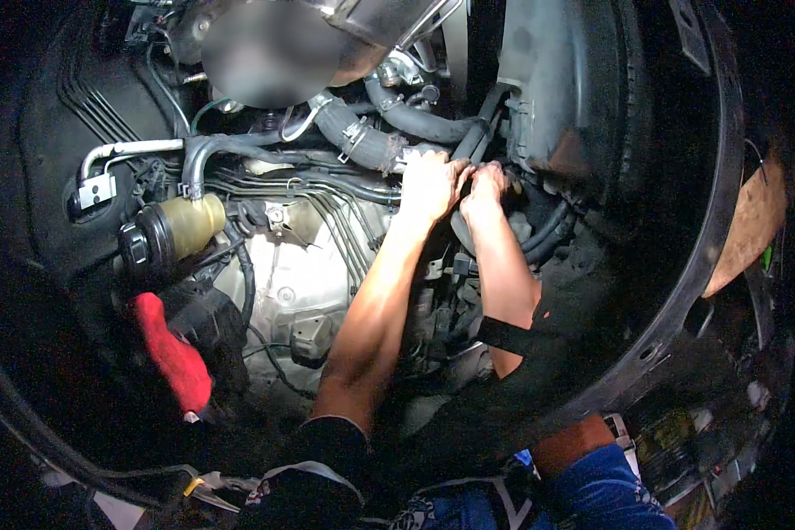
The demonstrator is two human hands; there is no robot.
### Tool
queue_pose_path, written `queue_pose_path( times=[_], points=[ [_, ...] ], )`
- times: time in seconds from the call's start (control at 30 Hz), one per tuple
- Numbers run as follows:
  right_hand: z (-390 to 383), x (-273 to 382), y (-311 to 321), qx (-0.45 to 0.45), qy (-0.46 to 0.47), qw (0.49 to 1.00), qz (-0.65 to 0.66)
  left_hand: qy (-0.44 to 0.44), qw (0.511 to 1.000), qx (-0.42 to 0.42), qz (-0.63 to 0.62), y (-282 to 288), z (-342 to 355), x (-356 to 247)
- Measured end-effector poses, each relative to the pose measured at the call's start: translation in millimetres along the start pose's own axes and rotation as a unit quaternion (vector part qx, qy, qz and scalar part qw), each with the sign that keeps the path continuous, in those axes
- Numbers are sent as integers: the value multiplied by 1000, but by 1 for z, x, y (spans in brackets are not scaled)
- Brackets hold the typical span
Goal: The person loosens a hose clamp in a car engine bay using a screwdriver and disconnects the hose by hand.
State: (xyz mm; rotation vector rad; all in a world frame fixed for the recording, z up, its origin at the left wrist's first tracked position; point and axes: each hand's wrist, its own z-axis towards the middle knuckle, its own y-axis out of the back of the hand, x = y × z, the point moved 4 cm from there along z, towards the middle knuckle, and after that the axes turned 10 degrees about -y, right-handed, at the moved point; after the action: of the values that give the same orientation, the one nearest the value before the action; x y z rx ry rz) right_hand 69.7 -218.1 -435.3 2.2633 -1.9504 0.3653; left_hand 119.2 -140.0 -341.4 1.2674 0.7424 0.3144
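Deep in an engine bay, my left hand [433, 184] has its fingers curled at the lower end of a thick ribbed black hose [353, 132] with metal clamps. Just right of it, my right hand [484, 189] is closed beside a pair of dark narrower hoses [486, 119]. The fingertips of both hands are close together, and what they grip is hidden. Both forearms reach up from the lower edge, over a pale metal panel [274, 278] and several thin metal lines [322, 203].
A yellowish reservoir [190, 221] with a black cap and a red cloth-like item [172, 353] sit at left. A tall dark housing [556, 79] stands upper right. A curved body edge [680, 296] runs along the right, with a tan board [742, 230] beyond. The top middle is blurred.
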Motion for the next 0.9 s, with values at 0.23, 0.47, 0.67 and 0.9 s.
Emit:
queue_pose_path(
  times=[0.23,0.47,0.67,0.9],
  points=[
    [-7,37,8,67,66,995,39,-14,996,-85,-12,-2,14,-27],
    [-48,41,3,162,80,983,28,-19,1000,-12,11,4,9,-22],
    [-52,42,-3,5,34,997,71,2,997,-80,-13,-3,4,-21],
    [-48,44,7,50,60,997,-21,-13,992,-124,-34,-4,1,-25]
  ],
)
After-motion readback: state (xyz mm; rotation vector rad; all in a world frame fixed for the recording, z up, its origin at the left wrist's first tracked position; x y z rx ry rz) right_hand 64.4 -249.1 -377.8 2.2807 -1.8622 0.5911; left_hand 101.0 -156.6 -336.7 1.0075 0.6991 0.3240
